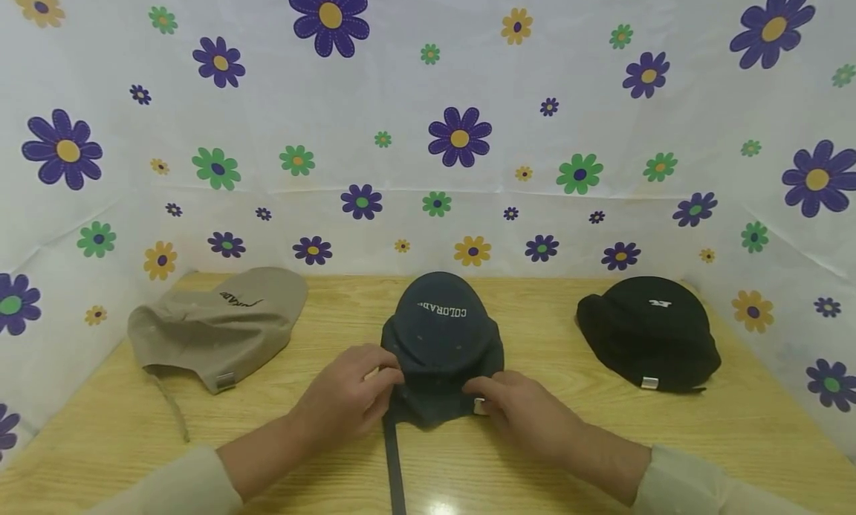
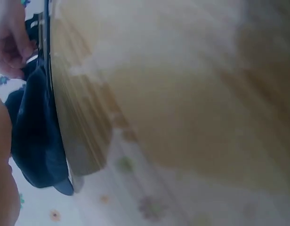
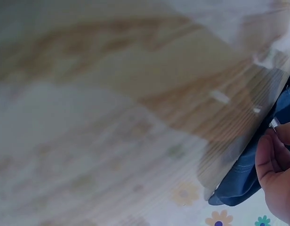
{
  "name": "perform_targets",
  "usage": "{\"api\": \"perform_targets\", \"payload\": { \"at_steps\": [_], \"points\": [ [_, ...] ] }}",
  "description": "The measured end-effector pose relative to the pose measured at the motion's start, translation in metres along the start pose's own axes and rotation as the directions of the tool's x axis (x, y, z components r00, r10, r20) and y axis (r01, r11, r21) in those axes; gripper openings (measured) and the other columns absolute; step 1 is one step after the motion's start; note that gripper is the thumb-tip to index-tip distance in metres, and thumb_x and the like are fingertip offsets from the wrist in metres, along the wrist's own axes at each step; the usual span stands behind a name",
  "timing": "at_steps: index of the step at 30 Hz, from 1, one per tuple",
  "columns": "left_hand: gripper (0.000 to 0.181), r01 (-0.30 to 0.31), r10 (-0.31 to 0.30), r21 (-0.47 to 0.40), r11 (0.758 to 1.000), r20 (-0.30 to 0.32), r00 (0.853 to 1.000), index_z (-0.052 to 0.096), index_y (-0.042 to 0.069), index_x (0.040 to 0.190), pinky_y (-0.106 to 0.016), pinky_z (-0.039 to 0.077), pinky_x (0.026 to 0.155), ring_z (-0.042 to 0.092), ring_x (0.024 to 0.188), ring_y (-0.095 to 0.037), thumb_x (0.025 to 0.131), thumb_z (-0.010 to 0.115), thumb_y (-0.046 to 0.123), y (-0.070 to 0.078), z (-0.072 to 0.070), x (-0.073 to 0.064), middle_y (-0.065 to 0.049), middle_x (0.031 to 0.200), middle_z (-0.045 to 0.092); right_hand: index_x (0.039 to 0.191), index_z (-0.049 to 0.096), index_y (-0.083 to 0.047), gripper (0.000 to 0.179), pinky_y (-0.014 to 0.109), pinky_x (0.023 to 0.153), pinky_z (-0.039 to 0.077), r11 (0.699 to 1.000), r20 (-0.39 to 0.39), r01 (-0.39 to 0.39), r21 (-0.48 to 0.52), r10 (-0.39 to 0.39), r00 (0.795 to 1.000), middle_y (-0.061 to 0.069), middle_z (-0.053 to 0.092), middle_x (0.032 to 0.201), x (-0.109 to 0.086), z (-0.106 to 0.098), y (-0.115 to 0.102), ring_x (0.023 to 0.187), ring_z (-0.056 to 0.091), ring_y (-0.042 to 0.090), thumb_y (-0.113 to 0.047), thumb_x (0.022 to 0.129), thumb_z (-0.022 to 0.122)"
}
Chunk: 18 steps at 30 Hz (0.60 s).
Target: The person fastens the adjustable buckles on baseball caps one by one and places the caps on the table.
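Note:
A dark navy cap [image 1: 438, 329] with white COLORADO lettering, upside down to me, lies at the middle of the wooden table. My left hand [image 1: 348, 389] pinches its left edge between thumb and fingers. On the opposite side my right hand [image 1: 521, 411] grips the edge beside a small metal buckle [image 1: 479, 406]. From the left side a loose dark strap [image 1: 394, 470] runs toward me over the table. The right wrist view shows the buckle [image 3: 274, 123] at the fingertips and the cap's navy cloth [image 3: 239, 183] beyond the hand.
A tan cap [image 1: 247, 314] sits at the left with its strap [image 1: 172, 407] hanging loose. To the right is a black cap [image 1: 655, 337] with a white emblem and a metal buckle. White flower-printed cloth [image 1: 374, 99] walls the table's back and sides.

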<state>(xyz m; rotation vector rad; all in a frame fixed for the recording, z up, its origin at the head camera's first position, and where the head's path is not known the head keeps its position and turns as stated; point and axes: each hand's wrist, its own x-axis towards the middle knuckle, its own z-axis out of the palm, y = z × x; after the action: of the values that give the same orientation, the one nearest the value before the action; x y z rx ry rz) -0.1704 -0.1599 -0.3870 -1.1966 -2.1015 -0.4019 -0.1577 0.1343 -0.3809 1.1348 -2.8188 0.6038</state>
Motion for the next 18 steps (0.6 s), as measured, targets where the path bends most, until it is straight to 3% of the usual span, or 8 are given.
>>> {"api": "perform_targets", "payload": {
  "at_steps": [3, 5, 7, 10, 13, 18],
  "points": [
    [0.017, -0.144, 0.144, -0.038, 0.989, 0.012, 0.989, 0.069, 0.012, 0.089, -0.033, 0.053, 0.081, 0.060, 0.087, -0.018, 0.089, 0.053, 0.005, 0.008, 0.000, 0.005, -0.001, 0.095, 0.062, 0.116, 0.071, -0.014, 0.029, 0.023, 0.077, 0.054, 1.000, 0.038, 0.020, 0.014, -0.020, 0.999, -0.004, 0.065, 0.095, -0.001, -0.003, 0.001, 0.082, 0.055, 0.003, -0.001, 0.090, 0.069],
    [0.020, -0.228, 0.232, -0.077, 0.971, 0.046, 0.972, 0.070, 0.014, 0.086, -0.030, 0.051, 0.080, 0.058, 0.086, -0.016, 0.088, 0.053, 0.003, 0.015, 0.000, 0.006, 0.002, 0.091, 0.062, 0.116, 0.073, -0.014, 0.030, 0.020, 0.074, 0.052, 1.000, 0.061, 0.026, 0.018, -0.027, 0.998, -0.004, 0.063, 0.093, -0.001, -0.004, 0.002, 0.080, 0.052, 0.002, -0.001, 0.090, 0.069],
    [0.022, -0.293, 0.310, -0.144, 0.945, 0.116, 0.944, 0.069, 0.018, 0.084, -0.026, 0.049, 0.080, 0.057, 0.086, -0.012, 0.081, 0.056, 0.000, 0.022, -0.001, 0.007, 0.005, 0.089, 0.060, 0.117, 0.074, -0.016, 0.032, 0.018, 0.070, 0.049, 0.999, 0.080, 0.031, 0.024, -0.033, 0.996, -0.004, 0.062, 0.090, 0.000, -0.003, 0.003, 0.077, 0.049, 0.002, -0.001, 0.090, 0.069],
    [0.029, -0.301, 0.375, -0.284, 0.910, 0.258, 0.890, 0.070, 0.022, 0.087, -0.020, 0.045, 0.083, 0.055, 0.087, -0.007, 0.072, 0.064, -0.001, 0.030, -0.004, 0.006, 0.011, 0.090, 0.060, 0.119, 0.074, -0.018, 0.034, 0.016, 0.067, 0.046, 0.999, 0.102, 0.042, 0.024, -0.044, 0.994, -0.004, 0.058, 0.088, 0.000, -0.002, 0.005, 0.075, 0.046, 0.002, -0.001, 0.090, 0.068],
    [0.032, -0.245, 0.387, -0.377, 0.893, 0.365, 0.847, 0.071, 0.025, 0.093, -0.016, 0.041, 0.085, 0.054, 0.090, -0.004, 0.071, 0.068, 0.002, 0.034, -0.005, 0.005, 0.014, 0.093, 0.061, 0.124, 0.071, -0.018, 0.038, 0.016, 0.068, 0.046, 0.998, 0.127, 0.063, -0.001, -0.062, 0.990, -0.004, 0.055, 0.092, -0.001, -0.001, 0.006, 0.077, 0.045, 0.002, 0.000, 0.091, 0.066],
    [0.021, -0.175, 0.373, -0.424, 0.888, 0.445, 0.814, 0.068, 0.027, 0.086, -0.015, 0.039, 0.085, 0.052, 0.090, -0.001, 0.075, 0.070, 0.008, 0.035, -0.006, 0.006, 0.016, 0.093, 0.060, 0.126, 0.069, -0.015, 0.039, 0.015, 0.070, 0.046, 0.991, 0.124, 0.119, -0.061, -0.110, 0.986, -0.003, 0.054, 0.095, -0.002, 0.000, 0.006, 0.081, 0.044, 0.003, 0.001, 0.091, 0.067]
  ]
}}
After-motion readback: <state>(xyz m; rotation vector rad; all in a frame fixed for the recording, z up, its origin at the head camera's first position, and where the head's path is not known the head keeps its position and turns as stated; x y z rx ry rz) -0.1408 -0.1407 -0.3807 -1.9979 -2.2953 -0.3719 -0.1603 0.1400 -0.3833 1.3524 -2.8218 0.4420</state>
